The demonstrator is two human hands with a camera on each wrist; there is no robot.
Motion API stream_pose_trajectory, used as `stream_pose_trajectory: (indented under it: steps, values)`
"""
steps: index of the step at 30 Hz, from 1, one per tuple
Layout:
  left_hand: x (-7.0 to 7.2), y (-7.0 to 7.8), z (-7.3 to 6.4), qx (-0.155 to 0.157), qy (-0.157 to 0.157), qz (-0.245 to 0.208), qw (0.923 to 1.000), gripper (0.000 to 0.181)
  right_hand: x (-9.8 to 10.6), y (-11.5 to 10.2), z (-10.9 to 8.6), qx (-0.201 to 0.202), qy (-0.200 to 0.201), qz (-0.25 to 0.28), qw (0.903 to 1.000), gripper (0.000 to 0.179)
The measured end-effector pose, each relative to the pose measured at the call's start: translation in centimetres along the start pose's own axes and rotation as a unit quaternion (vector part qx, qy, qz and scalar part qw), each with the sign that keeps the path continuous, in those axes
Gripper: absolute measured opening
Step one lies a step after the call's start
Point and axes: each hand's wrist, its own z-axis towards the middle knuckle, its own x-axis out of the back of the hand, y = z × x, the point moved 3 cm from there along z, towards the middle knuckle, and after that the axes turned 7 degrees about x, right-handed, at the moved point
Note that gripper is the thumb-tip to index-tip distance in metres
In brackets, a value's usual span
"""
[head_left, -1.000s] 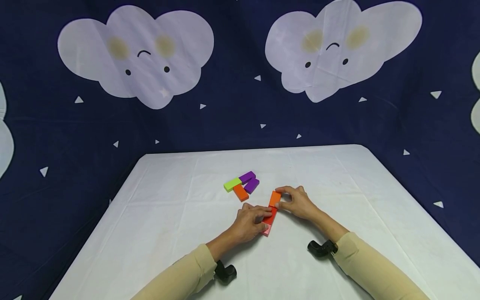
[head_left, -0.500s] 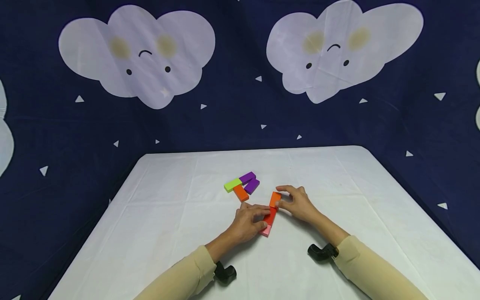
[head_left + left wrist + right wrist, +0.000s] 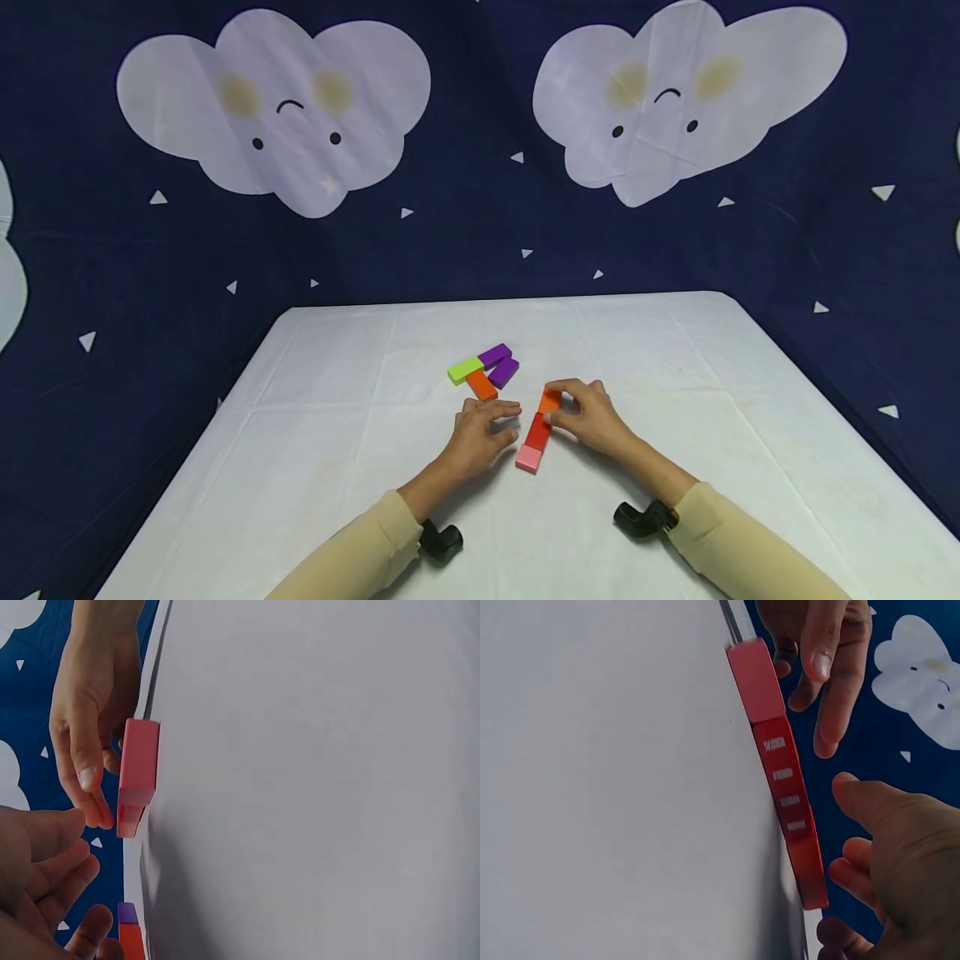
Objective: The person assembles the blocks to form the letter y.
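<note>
A pink block [image 3: 528,458], a red block [image 3: 537,432] and an orange block [image 3: 549,403] lie end to end in a slanting row on the white tabletop. To the left of the row my left hand [image 3: 476,437] hovers with its fingers spread, touching no block. My right hand [image 3: 596,418] is over the orange end, thumb near the red-orange joint and index finger at the far end. In the right wrist view, the thumb [image 3: 866,799] and fingers stand apart from the row. White marks show on the red block [image 3: 784,784].
Behind the left hand lies a loose group: a lime green block [image 3: 465,370], another orange block [image 3: 482,385] and two purple blocks [image 3: 504,372]. A dark blue cloth with clouds [image 3: 480,250] hangs beyond the white table [image 3: 337,467].
My left hand has come off the pink and red blocks and drawn back left. My right hand has shifted slightly left over the orange block. The row stays about where it was.
</note>
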Motion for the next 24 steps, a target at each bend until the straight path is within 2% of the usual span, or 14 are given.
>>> stream_pose_trajectory:
  steps: [6, 13, 24]
  values:
    - [0.5, -0.3, 0.1, 0.002, 0.014, -0.002, 0.9999, 0.031, -0.1, -0.5, -0.4, 0.002, -0.001, -0.010, 0.9999, 0.046]
    - [1.1, -0.8, 0.3, 0.004, 0.035, -0.007, 0.9994, 0.028, -0.3, -0.6, -0.5, 0.032, 0.011, -0.021, 0.9992, 0.042]
    - [2.4, -1.7, 0.8, 0.017, 0.065, -0.013, 0.9977, 0.026, -0.7, -0.6, -0.8, 0.057, 0.018, -0.021, 0.9980, 0.042]
